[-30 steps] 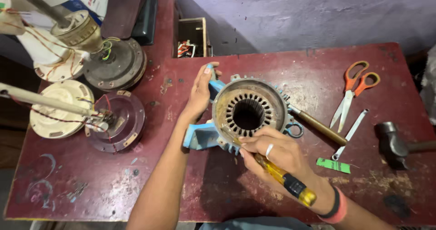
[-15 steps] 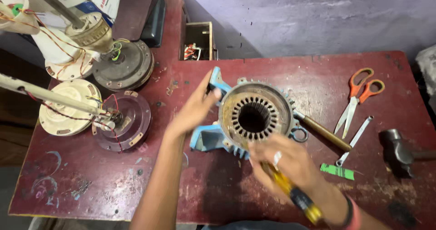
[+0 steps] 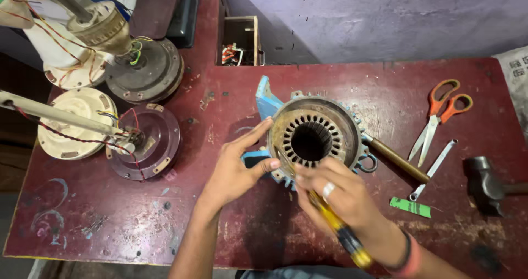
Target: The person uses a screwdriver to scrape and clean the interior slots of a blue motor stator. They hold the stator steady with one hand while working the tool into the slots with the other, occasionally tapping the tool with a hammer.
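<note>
A round motor stator (image 3: 312,140) with a slotted iron core and a blue finned housing lies on the dark red table (image 3: 231,114). My left hand (image 3: 235,171) rests against its left rim, fingers spread along the edge and thumb on the blue part. My right hand (image 3: 338,193), a ring on one finger, grips a screwdriver with a yellow and black handle (image 3: 340,229). The screwdriver's tip points into the near edge of the core. Both hands are blurred by motion.
Orange-handled scissors (image 3: 440,116), a metal strip (image 3: 434,168), a green tag (image 3: 410,207) and a hammer (image 3: 487,185) lie at the right. A wooden-handled tool (image 3: 393,158) sticks out behind the stator. Several ceiling-fan motors (image 3: 140,138) with wires crowd the left. A small wooden box (image 3: 240,39) sits at the back.
My left hand has slid from the stator's upper left down to its near left rim. My right hand has shifted slightly with the screwdriver. The view has moved a little.
</note>
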